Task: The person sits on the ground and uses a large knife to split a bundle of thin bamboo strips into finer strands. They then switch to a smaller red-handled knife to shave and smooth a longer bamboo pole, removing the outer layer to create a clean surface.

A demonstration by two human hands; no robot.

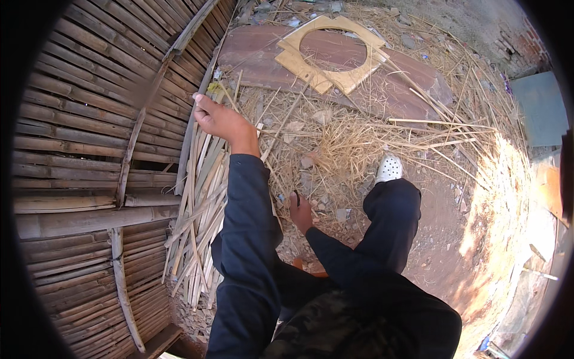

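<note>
My left hand [222, 121] is raised beside the bamboo-slat wall [98, 113], its thumb and fingers pinched together near an upright-looking pole [200, 113] at the wall's edge. Whatever is in that pinch is too small to make out. Lower and nearer the middle, my right hand [301, 213] is closed round a thin dark object [297, 197], of which only a short curved piece shows. Under my left forearm lies a heap of long split bamboo strips [194, 239] along the foot of the wall.
Straw and bamboo shavings [341, 143] litter the ground ahead. Farther off, a yellowish board with a round hole [293, 54] rests on a reddish-brown sheet [251, 54]. My foot in a white clog [390, 169] stands at right. Loose strips [442, 122] lie beyond it, near a grey-blue panel [541, 107].
</note>
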